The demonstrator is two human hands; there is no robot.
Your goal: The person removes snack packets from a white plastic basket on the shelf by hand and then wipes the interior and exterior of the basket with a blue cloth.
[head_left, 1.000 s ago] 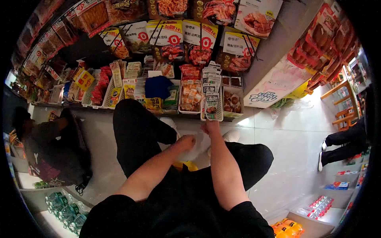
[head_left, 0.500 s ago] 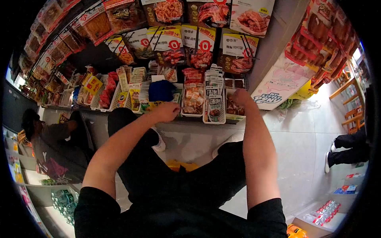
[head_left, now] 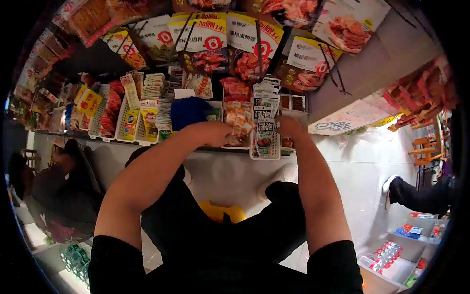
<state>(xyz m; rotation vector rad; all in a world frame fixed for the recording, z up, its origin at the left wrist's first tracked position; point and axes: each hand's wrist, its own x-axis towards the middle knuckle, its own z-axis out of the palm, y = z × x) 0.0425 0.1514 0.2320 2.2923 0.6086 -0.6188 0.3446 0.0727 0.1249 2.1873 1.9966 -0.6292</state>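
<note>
My left hand (head_left: 218, 133) is curled at the front of a basket of orange-and-clear snack packs (head_left: 238, 120), its fingertips close to the packs. What it grips, if anything, is hidden. Beside it stands a white plastic basket (head_left: 266, 156) with upright black-and-white packets (head_left: 266, 128). Along the right side of that basket my right hand (head_left: 291, 128) is bent with fingers closed, partly over a bin of dark packs (head_left: 288, 142). Its fingertips are too unclear to show a hold. A dark blue cloth-like item (head_left: 190, 115) lies left of my left hand.
More baskets of snack packets (head_left: 110, 115) line the shelf to the left. Large hanging bags (head_left: 203, 49) cover the rack above. A person (head_left: 58, 196) crouches at left; another person's leg (head_left: 418, 192) is at right. Something yellow (head_left: 220, 211) is on the floor between my legs.
My view has turned and shifted slightly. My left hand has moved right, to the orange packs. My right hand has come closer to the basket of black-and-white packets.
</note>
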